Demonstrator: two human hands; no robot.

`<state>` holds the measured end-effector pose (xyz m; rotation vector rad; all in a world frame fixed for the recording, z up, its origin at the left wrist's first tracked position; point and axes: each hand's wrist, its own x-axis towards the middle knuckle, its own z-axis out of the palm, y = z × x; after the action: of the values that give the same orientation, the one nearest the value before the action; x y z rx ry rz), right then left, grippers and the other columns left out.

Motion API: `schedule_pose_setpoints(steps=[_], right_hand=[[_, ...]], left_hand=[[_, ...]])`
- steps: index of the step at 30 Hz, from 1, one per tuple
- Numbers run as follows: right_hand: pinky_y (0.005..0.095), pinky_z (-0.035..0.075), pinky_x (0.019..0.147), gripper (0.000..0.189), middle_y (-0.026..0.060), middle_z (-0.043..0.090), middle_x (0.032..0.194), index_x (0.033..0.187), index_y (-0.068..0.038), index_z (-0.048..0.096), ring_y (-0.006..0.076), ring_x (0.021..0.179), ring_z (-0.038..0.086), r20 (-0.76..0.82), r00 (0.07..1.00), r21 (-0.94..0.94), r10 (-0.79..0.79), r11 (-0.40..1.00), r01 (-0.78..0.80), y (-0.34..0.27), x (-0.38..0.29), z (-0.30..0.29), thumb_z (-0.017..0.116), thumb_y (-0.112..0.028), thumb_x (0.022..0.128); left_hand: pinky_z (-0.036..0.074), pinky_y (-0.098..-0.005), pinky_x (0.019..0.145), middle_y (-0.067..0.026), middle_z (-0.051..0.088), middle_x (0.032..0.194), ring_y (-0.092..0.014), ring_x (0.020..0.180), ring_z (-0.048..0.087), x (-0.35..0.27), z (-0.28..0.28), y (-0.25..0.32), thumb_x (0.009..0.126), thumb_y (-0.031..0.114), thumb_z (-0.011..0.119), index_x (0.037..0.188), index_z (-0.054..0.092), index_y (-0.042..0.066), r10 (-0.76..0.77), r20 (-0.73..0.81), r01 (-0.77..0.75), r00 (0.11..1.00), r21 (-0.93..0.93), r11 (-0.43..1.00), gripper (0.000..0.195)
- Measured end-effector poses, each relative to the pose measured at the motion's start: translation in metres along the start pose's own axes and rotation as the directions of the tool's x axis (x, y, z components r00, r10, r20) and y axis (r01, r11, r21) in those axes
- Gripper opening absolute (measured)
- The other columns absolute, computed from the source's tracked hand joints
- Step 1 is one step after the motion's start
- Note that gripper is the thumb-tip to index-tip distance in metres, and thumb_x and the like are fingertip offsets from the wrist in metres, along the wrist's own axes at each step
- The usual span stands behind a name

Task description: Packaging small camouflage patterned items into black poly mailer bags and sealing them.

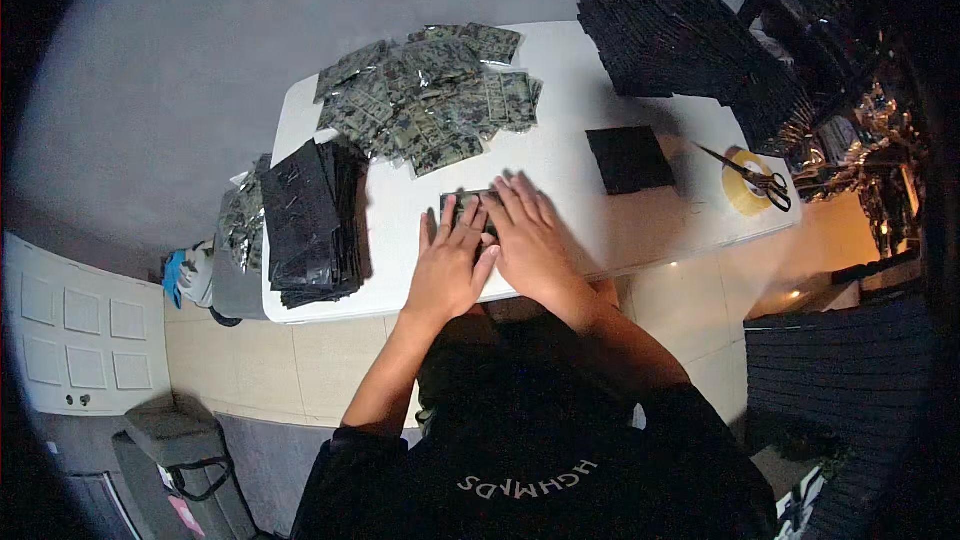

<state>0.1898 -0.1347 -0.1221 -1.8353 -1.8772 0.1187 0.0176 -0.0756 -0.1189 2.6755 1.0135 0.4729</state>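
Observation:
Both of my hands lie on a small camouflage piece (pixel 470 196) near the front edge of the white table (pixel 405 240). My left hand (pixel 452 262) is flat with its fingers spread over the piece's left side. Across the right side rests my right hand (pixel 530 240), palm down, its fingers pointing away from me. The hands cover most of the piece, so its full shape is hidden. I cannot tell whether it is wrapped in plastic. Neither hand grips anything.
Beyond my hands lies a heap of camouflage pieces in clear plastic (pixel 427 90). Black fabric pieces (pixel 304 217) are stacked at left. To the right are a black square (pixel 630 159), a tape roll (pixel 742 199) and scissors (pixel 757 178). A large black stack (pixel 667 22) stands behind.

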Motion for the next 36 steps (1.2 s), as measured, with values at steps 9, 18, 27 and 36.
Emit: schedule_pose_setpoints(steps=[9, 18, 27, 36], right_hand=[[0.0643, 0.015, 0.134, 0.068, 0.0209, 0.029, 0.181, 0.17, 0.0, 0.038, 0.0367, 0.17, 0.021, 0.088, 0.994, -0.127, -0.058, 0.99, 0.069, 0.02, -0.006, 0.028, 0.046, -0.039, 0.115], [0.0646, 0.017, 0.134, 0.069, 0.0205, 0.03, 0.181, 0.17, 0.0, 0.038, 0.0356, 0.17, 0.022, 0.096, 0.995, -0.177, -0.042, 0.983, 0.058, 0.019, -0.008, 0.018, 0.049, -0.037, 0.113], [0.0602, 0.022, 0.134, 0.067, 0.0158, 0.037, 0.178, 0.167, -0.001, 0.044, 0.0332, 0.166, 0.032, 0.044, 0.998, -0.18, -0.037, 0.983, 0.045, 0.032, -0.028, 0.007, 0.049, -0.043, 0.114], [0.0653, 0.022, 0.132, 0.064, 0.0229, 0.037, 0.176, 0.165, 0.0, 0.046, 0.0386, 0.167, 0.028, 0.021, 1.0, -0.084, 0.02, 0.996, -0.018, 0.009, -0.018, 0.006, 0.053, -0.037, 0.113]], left_hand=[[0.009, -0.0792, 0.129, -0.0121, 0.038, 0.179, -0.044, 0.166, 0.03, -0.002, 0.017, -0.001, 0.111, 0.044, 0.05, 0.17, 0.044, 0.007, -0.038, 0.011, 0.037, 0.999, 0.098, 0.994, 0.07], [0.009, -0.0753, 0.131, -0.0103, 0.033, 0.182, -0.038, 0.168, 0.03, 0.005, 0.017, -0.007, 0.113, 0.048, 0.047, 0.173, 0.038, 0.009, -0.102, 0.04, 0.098, 0.994, 0.095, 0.991, 0.073], [0.014, -0.0736, 0.131, -0.0111, 0.036, 0.181, -0.041, 0.166, 0.031, -0.008, 0.014, -0.029, 0.112, 0.037, 0.053, 0.172, 0.04, 0.008, -0.104, -0.035, 0.107, 0.994, 0.093, 0.99, 0.067], [0.017, -0.0745, 0.13, -0.0158, 0.044, 0.175, -0.042, 0.165, 0.033, -0.013, 0.015, 0.012, 0.113, 0.028, 0.049, 0.166, 0.048, 0.003, -0.056, -0.026, 0.058, 0.998, 0.086, 0.995, 0.059]])
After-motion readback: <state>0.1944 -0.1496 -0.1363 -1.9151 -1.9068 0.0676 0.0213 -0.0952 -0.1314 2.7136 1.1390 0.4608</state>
